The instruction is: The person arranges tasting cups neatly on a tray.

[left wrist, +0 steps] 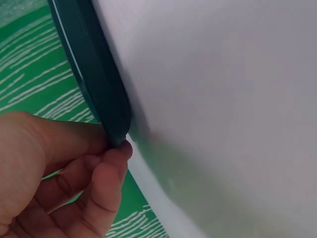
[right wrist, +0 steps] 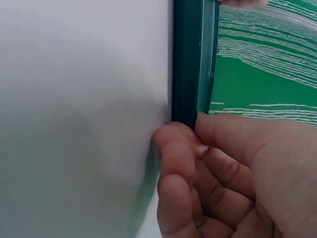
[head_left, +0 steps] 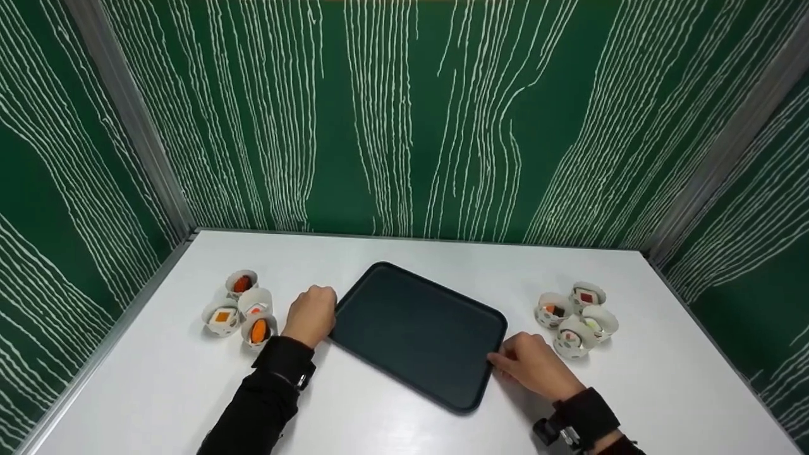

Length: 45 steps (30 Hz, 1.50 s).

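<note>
A dark green rectangular tray (head_left: 417, 335) lies at a slant in the middle of the white table, seen from above in the head view. My left hand (head_left: 311, 316) pinches its left edge between thumb and fingers. In the left wrist view the tray's rim (left wrist: 91, 64) runs down into that grip. On the opposite side my right hand (head_left: 534, 363) pinches the right edge, thumb on top. The right wrist view shows the rim (right wrist: 187, 64) between thumb and curled fingers, with part of the other hand at the top.
Several paper cups (head_left: 222, 318) holding sushi-like pieces stand clustered left of the left hand. Another cluster of patterned paper cups (head_left: 572, 341) with similar pieces stands right of the tray. Green walls (head_left: 436, 126) with white wavy lines enclose the white table (head_left: 379, 417).
</note>
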### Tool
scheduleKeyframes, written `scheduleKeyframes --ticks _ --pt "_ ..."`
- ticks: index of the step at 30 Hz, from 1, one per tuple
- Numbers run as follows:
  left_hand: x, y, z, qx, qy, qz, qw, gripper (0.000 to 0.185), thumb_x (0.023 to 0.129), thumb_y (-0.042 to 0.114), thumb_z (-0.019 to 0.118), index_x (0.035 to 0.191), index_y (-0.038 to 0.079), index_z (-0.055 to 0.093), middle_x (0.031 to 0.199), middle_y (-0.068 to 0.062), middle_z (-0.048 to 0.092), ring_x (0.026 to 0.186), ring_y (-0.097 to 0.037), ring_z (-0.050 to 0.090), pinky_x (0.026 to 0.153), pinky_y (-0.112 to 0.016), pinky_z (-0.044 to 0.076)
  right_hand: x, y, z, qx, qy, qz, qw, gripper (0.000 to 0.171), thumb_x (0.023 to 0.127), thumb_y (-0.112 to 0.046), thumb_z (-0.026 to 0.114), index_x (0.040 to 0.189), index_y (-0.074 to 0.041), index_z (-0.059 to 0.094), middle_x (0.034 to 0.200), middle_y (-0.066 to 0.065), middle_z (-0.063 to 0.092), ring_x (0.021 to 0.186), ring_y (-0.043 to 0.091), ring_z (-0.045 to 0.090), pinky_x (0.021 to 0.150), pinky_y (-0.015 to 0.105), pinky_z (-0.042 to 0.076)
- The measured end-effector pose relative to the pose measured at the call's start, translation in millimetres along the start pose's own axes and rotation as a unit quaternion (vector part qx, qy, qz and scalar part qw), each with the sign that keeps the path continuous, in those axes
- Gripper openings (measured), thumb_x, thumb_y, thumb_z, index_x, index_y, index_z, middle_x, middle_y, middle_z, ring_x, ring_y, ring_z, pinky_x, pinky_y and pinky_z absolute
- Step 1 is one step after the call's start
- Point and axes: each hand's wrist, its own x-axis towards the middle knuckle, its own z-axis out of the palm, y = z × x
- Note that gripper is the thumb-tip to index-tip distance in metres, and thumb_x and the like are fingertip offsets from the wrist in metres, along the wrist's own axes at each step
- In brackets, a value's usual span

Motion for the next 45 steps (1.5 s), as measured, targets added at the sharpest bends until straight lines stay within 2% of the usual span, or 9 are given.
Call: scheduleKeyframes --ticks 7,13,20,28,34,39,45 --pt "-11.9 2.1 -4.6 0.007 -0.016 0.004 0.9998 0.010 0.084 -0.010 0.075 0.078 -0.001 0.074 0.078 -0.020 0.074 0.069 -0.033 0.073 0.061 -0.045 0.060 12.5 5.1 -6.3 -0.026 0.022 -0.022 0.999 0.040 0.103 -0.020 0.072 0.064 -0.013 0.070 0.056 -0.007 0.058 0.051 0.006 0.045 0.053 0.023 0.036" --pt "-25.1 3.6 -6.6 0.009 -0.017 0.011 0.9998 0.008 0.084 -0.009 0.076 0.079 -0.003 0.074 0.078 -0.020 0.074 0.069 -0.035 0.074 0.061 -0.046 0.060 24.4 5.8 -10.9 -0.037 0.026 0.000 0.999 0.036 0.102 -0.017 0.072 0.067 -0.011 0.071 0.058 -0.005 0.059 0.054 0.010 0.050 0.054 0.025 0.039" --pt "-42.3 9.4 -11.0 -0.004 -0.026 -0.003 0.9997 0.012 0.082 -0.006 0.080 0.075 -0.001 0.071 0.074 -0.017 0.072 0.067 -0.034 0.073 0.059 -0.046 0.058 36.4 5.8 -13.5 -0.057 0.038 0.007 0.998 0.035 0.101 -0.014 0.073 0.067 -0.009 0.070 0.057 -0.004 0.057 0.052 0.010 0.050 0.053 0.026 0.040" --pt "-60.1 16.3 -11.6 -0.022 -0.014 0.006 0.9996 0.016 0.081 -0.002 0.086 0.075 -0.003 0.071 0.073 -0.018 0.072 0.066 -0.035 0.073 0.060 -0.046 0.059 42.6 5.5 -15.9 -0.081 0.048 0.022 0.995 0.033 0.101 -0.014 0.073 0.069 -0.008 0.072 0.057 -0.001 0.057 0.053 0.012 0.050 0.053 0.028 0.040" --pt "-65.9 19.9 -12.9 -0.033 -0.020 -0.002 0.9993 0.016 0.082 -0.002 0.086 0.075 -0.003 0.071 0.074 -0.017 0.072 0.068 -0.034 0.073 0.061 -0.045 0.059 43.4 8.2 -16.6 -0.074 0.048 0.014 0.996 0.032 0.101 -0.012 0.073 0.070 -0.008 0.073 0.058 -0.002 0.058 0.054 0.012 0.051 0.053 0.028 0.040" --pt "-68.4 21.4 -12.7 -0.040 -0.007 0.005 0.9991 0.020 0.081 -0.004 0.085 0.069 0.000 0.070 0.072 -0.016 0.072 0.065 -0.032 0.072 0.058 -0.044 0.057 44.0 9.7 -16.9 -0.077 0.051 0.036 0.995 0.032 0.101 -0.015 0.073 0.070 -0.009 0.073 0.060 -0.002 0.059 0.056 0.013 0.052 0.055 0.029 0.042" --pt "-68.1 23.1 -11.8 -0.055 -0.021 0.000 0.9983 0.017 0.082 -0.004 0.084 0.071 0.000 0.071 0.071 -0.015 0.072 0.066 -0.029 0.072 0.058 -0.042 0.056 42.3 11.3 -18.0 -0.067 0.049 0.051 0.995 0.029 0.102 -0.014 0.072 0.073 -0.008 0.074 0.062 -0.001 0.059 0.057 0.014 0.054 0.055 0.031 0.043"
